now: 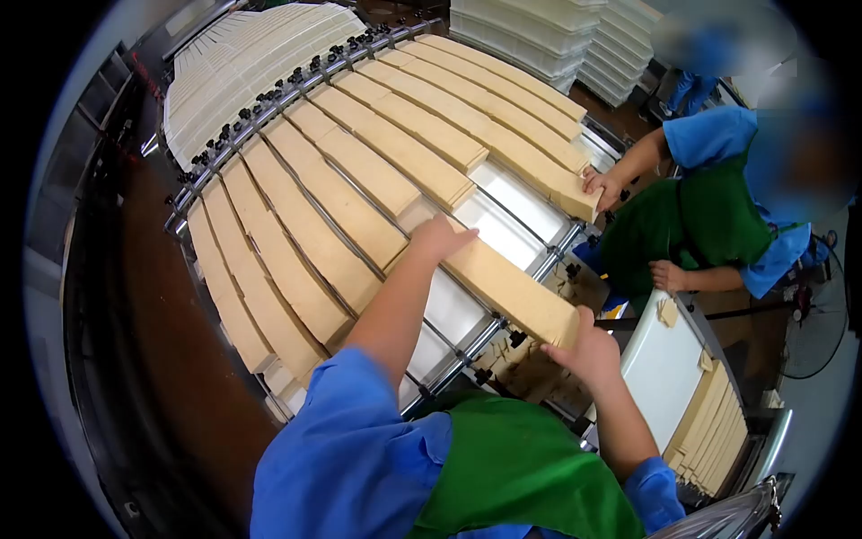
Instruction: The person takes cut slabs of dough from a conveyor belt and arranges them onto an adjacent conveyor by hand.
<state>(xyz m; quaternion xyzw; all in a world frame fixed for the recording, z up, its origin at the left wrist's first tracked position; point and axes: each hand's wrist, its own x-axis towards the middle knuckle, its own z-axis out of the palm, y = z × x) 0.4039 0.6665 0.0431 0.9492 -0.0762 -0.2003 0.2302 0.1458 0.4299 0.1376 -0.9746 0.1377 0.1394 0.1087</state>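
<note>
A long, tan stack of thin sheets (pixel 512 287) lies lengthwise between my two hands, its near end sticking out past the metal front rail. My left hand (pixel 440 239) is closed over its far end, thumb stretched along the top; the fingertips are hidden. At the near end my right hand (pixel 585 350) grips the stack from the side, fingers partly out of sight. More tan stacks (pixel 314 202) fill the lanes beyond and to the left, divided by thin metal rods.
On the right, a co-worker's hand (pixel 605 187) holds the end of another tan stack (pixel 548 175); the other hand (pixel 669 275) touches a white board (pixel 660 359). Tan pieces (pixel 714 422) stand beside that board. A crossbar with black knobs (pixel 292 83) spans the back, near white crates (pixel 521 40).
</note>
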